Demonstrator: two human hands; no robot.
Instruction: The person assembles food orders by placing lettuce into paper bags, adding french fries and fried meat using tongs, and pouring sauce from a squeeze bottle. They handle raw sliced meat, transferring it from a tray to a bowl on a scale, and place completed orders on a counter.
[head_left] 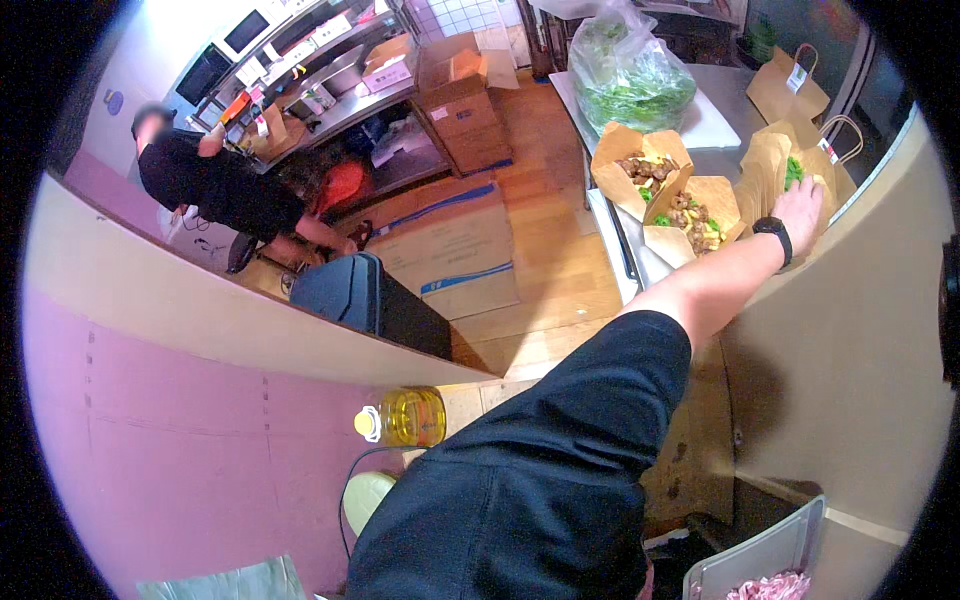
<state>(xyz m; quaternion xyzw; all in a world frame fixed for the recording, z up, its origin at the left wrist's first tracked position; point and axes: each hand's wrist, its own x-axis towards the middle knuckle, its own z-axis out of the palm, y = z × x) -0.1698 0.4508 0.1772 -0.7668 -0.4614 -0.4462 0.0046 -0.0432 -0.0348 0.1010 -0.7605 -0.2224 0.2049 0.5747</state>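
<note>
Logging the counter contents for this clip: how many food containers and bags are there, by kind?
Open brown paper food boxes with food: 2
Brown paper carrier bags: 3, the right hand at one
Clear bag of greens: 1
Total: 6

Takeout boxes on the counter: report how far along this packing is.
Done: two open paper boxes hold browned pieces with greens. In hand: the right hand reaches into a brown paper bag showing greens. Left: both boxes remain unclosed; another handled bag stands behind. Left hand unseen.
</note>
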